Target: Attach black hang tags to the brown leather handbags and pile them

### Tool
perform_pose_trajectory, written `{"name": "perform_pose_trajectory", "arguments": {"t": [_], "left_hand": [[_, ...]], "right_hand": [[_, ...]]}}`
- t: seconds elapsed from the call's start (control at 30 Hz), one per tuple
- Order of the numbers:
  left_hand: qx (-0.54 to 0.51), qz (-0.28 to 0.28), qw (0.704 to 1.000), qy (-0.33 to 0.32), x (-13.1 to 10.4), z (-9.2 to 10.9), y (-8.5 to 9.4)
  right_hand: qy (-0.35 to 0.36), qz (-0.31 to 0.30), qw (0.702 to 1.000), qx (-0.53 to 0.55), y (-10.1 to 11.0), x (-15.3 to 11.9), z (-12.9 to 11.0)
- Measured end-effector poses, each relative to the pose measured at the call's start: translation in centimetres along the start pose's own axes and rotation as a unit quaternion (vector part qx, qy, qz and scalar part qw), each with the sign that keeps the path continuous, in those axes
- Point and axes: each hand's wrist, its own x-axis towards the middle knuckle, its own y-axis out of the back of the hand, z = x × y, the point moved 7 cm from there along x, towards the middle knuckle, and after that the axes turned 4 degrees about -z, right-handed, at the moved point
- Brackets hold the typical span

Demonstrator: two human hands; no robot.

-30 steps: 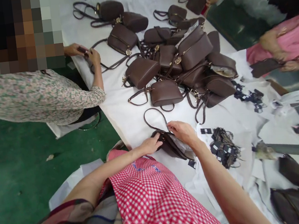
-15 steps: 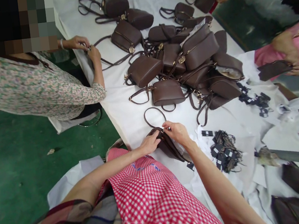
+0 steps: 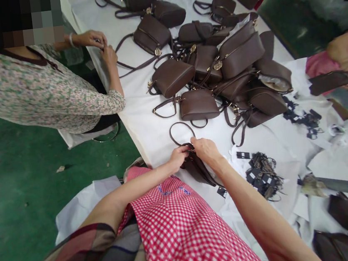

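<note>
A dark brown handbag [image 3: 197, 170] lies at the near edge of the white table, close against my checked apron. Its thin strap [image 3: 170, 134] loops up beyond my hands onto the cloth. My left hand [image 3: 179, 157] pinches the bag's upper end from the left. Right beside it, my right hand [image 3: 206, 148] has its fingers closed at the same end, where the strap meets the bag. The small part between the fingertips is too hidden to make out. Whitish lining or stuffing shows along the bag's right side.
Many brown handbags [image 3: 199, 104] are heaped beyond my hands. Right of my right forearm lies a pile of black tags with cords [image 3: 262, 177]. At the left edge a co-worker's hands [image 3: 101, 46] hold a strap; another person's hands hold a bag [image 3: 330, 81] at right.
My left hand's fingers, spread over the bag's top before, have drawn together into a pinch beside my right hand. The whole view has shifted slightly.
</note>
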Motion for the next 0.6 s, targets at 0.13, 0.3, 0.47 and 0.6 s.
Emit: {"name": "perform_pose_trajectory", "arguments": {"t": [0.13,0.3,0.47,0.6], "left_hand": [[-0.074,0.009,0.995,0.065,0.6,-1.1,-0.7],[-0.032,0.001,0.998,0.053,1.5,-0.9,-0.8],[0.065,-0.034,0.997,-0.006,2.1,-0.1,-0.4],[0.155,-0.049,0.986,-0.047,2.3,0.3,-0.5]], "right_hand": [[-0.012,-0.019,0.999,0.049,-0.5,0.6,0.9],[-0.046,-0.019,0.991,0.121,-1.2,0.7,2.2],[-0.032,-0.004,0.987,0.160,-1.5,0.6,2.3],[-0.009,0.001,0.983,0.184,-1.7,0.7,2.3]]}}
